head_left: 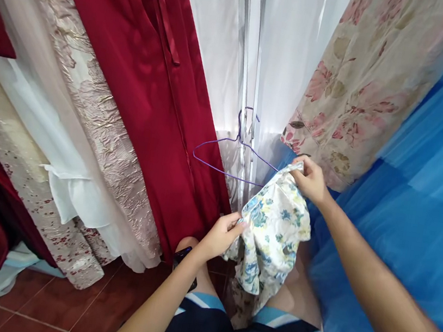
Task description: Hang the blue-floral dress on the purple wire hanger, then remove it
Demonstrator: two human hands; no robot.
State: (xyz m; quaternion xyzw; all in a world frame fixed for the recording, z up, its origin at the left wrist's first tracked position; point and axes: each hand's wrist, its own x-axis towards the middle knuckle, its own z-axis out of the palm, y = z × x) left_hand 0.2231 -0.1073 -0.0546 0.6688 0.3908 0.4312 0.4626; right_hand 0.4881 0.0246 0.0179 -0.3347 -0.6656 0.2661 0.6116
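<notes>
A white garment (280,218) with blue and yellow flowers hangs between my hands, above my lap. Its exact kind does not show. My left hand (223,235) pinches the lower left end of its edge. Higher up, my right hand (309,179) grips the upper right end of that edge. Just behind the cloth is a purple wire hanger (217,140), its hook up by a white metal post. The hanger's right end is partly hidden by the garment, and I cannot tell whether it sits inside the cloth.
Long garments surround me: a red dress (136,66), a pink brocade dress (102,100), a floral dress (350,101) and blue tulle (416,215). A white metal post (253,55) stands ahead. A dark phone (183,255) lies by my left thigh, above the red tiled floor (49,301).
</notes>
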